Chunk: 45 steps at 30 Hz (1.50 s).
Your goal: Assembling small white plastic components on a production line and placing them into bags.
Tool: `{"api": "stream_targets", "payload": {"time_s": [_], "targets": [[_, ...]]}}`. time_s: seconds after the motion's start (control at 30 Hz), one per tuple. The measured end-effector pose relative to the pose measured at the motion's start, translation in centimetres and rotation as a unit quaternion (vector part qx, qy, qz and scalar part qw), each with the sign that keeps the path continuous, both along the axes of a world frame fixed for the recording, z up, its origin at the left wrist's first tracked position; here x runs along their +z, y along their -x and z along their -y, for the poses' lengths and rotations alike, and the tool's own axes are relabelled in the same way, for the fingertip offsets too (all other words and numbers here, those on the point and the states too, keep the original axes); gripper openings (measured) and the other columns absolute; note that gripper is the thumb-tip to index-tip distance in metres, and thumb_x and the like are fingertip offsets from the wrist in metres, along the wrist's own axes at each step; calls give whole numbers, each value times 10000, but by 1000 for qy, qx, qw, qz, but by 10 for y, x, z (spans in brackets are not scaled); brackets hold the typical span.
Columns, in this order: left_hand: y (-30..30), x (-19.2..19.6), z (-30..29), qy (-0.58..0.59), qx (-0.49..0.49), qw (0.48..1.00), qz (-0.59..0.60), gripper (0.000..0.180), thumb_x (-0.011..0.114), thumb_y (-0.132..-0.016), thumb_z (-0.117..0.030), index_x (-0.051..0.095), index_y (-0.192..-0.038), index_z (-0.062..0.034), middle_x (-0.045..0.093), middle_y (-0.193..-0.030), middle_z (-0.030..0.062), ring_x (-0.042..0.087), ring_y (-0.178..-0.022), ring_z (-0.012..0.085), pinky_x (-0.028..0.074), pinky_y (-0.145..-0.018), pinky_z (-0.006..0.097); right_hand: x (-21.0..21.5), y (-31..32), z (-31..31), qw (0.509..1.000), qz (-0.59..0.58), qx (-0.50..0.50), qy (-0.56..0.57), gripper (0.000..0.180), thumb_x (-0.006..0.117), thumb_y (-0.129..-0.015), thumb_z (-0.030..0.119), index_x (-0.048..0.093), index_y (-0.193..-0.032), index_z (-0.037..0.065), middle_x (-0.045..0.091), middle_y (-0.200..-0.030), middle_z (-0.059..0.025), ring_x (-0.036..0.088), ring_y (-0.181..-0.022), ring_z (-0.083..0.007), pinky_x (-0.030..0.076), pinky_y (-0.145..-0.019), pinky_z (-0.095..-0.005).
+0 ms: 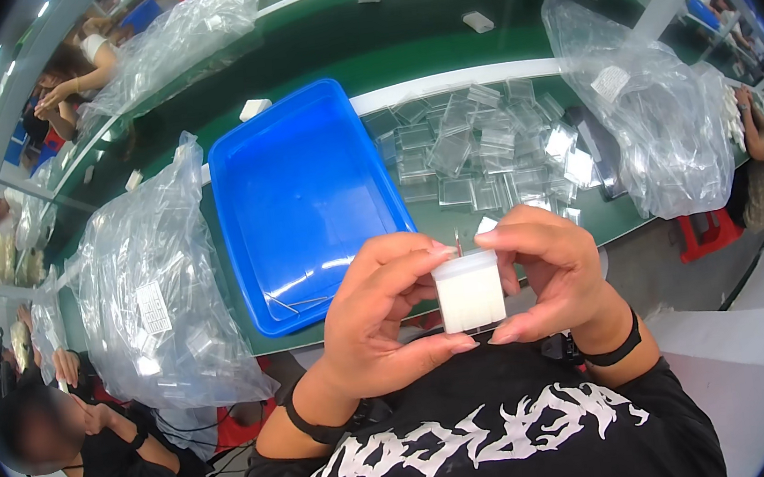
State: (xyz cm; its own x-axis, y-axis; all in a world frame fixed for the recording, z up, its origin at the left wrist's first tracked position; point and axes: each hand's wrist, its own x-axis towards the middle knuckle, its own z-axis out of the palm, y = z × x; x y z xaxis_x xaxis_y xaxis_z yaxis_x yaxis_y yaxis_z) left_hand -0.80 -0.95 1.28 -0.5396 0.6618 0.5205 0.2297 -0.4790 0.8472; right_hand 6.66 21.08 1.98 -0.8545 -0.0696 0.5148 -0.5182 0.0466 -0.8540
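Both hands hold one small frosted white box at lower centre, close to the chest. Left hand wraps its side and underside, right hand pinches the top edge, fingers clenched on it. Its long axis runs up-down between them. Behind, on the green desk, sit a blue tray, a bulging plastic bag and clear cases. Can't make out what's inside the box.
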Motion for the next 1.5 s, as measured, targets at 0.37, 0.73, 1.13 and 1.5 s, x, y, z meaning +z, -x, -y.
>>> {"api": "stream_targets", "payload": {"time_s": [0.37,0.73,1.13,1.5], "targets": [[-2,5,1,33,107,989,-96,709,835,-771,33,526,-1410,43,488,-1367,210,602,-1225,289,622,-960,372,5,3,5,985,-142,-39,-90,425,885,-738,0,706,-1122,33,598,-1369,-323,744,-997,-330,637,-798,-360],[-3,3,-3,18,139,983,-115,687,865,-696,2,604,-1331,-1,600,-1258,186,648,-1097,285,612,-842,344,5,-4,4,983,-141,-37,-112,449,880,-719,-13,709,-1129,55,595,-1370,-347,742,-955,-328,627,-771,-364],[-3,17,-3,-25,153,980,-122,585,887,-642,-44,682,-1189,-16,665,-1151,139,674,-1012,253,552,-835,329,21,-7,12,980,-171,1,-103,446,820,-800,-44,679,-1210,56,563,-1356,-367,747,-954,-339,640,-760,-366],[-3,11,0,-1,198,974,-108,591,882,-643,-51,670,-1193,-9,676,-1145,150,673,-1005,258,554,-835,335,14,0,17,981,-162,-29,-108,423,819,-792,-46,696,-1185,49,595,-1341,-364,749,-932,-330,616,-792,-363]]}}
